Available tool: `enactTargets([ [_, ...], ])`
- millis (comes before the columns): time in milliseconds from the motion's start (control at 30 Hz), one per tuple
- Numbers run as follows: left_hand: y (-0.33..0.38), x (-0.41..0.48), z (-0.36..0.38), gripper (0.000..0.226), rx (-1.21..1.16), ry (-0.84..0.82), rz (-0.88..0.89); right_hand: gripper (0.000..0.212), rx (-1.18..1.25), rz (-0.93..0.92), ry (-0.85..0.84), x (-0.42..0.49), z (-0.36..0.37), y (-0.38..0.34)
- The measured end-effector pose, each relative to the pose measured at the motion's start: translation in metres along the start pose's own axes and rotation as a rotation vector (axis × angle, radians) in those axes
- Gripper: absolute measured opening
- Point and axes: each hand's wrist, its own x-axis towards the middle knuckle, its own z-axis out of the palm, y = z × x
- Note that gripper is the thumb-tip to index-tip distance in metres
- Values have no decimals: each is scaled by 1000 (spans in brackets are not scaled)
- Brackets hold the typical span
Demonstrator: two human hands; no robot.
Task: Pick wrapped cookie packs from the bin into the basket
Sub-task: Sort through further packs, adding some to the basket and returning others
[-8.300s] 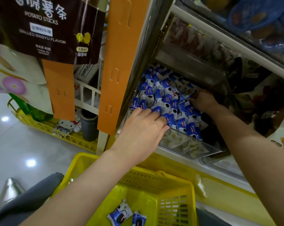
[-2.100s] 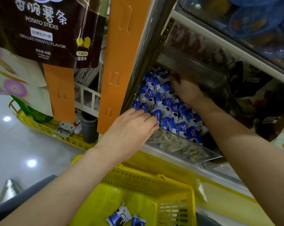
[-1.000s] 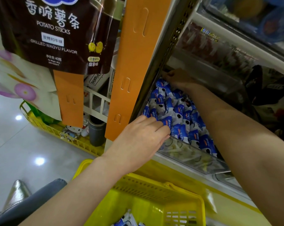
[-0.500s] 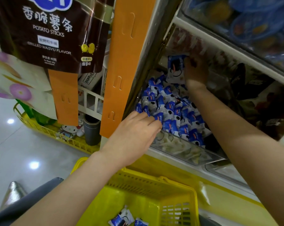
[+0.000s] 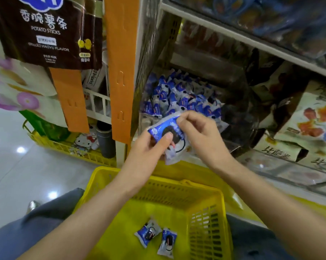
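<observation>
Both hands hold one blue-and-white wrapped cookie pack point(image 5: 166, 134) between them. The left hand point(image 5: 149, 149) grips its left side, thumb curled onto the printed face. The right hand point(image 5: 201, 136) pinches the upper right corner with curled fingertips. The pack's long axis runs away from the person: its blue end points up toward the bin point(image 5: 145, 120), and its white end hangs down toward the basket point(image 5: 205, 196). The printed face looks at the camera.

Just beyond the hands, the bin is heaped with more packs point(image 5: 177, 96). The yellow basket sits below the hands, nearer the person. On its floor lie two packs, touching: one point(image 5: 147, 234) slanted toward the right forearm, one point(image 5: 167, 242) lengthwise away from the person.
</observation>
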Motion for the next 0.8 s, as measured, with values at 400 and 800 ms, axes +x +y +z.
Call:
enactTargets([
  [400,-36,-5,1,27,325,-111,-182,38,156,317,90,-43,15,53],
  [800,-45,4,13,23,213,34,-303,9,-256,0,157,-60,14,74],
])
